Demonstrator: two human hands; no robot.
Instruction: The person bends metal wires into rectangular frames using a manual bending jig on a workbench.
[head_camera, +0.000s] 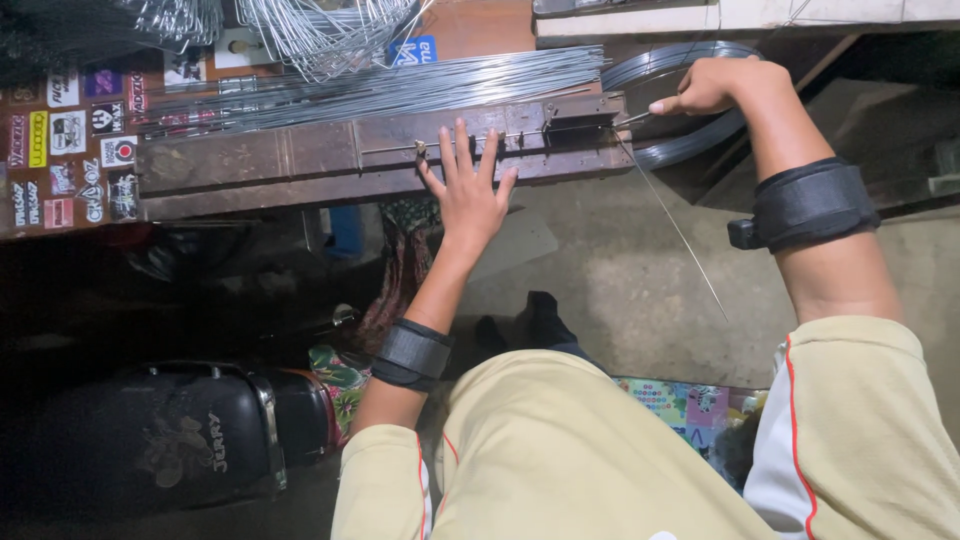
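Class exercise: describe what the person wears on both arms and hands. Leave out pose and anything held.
Both hands, left hand and right hand, are bare, with no gloves. Each forearm carries a wide black strap: the left band near the elbow, the right band with a small black buckle-like piece. Short beige sleeves have thin red piping; the right shows a white panel.

Open room below and right of the left hand (468, 190): bare concrete floor (620, 290) reaching across to beneath the right hand (712, 88), crossed only by a thin loose wire (672, 225) slanting down from that hand. Blocked above the left hand by the wooden bench (300, 160), a bundle of straight wires (400, 90) lying along it and bent wire frames (320, 35) piled behind. Hemmed in beyond the right hand by a wire coil (690, 140), and down-left of the left hand by a black helmet (180, 430).
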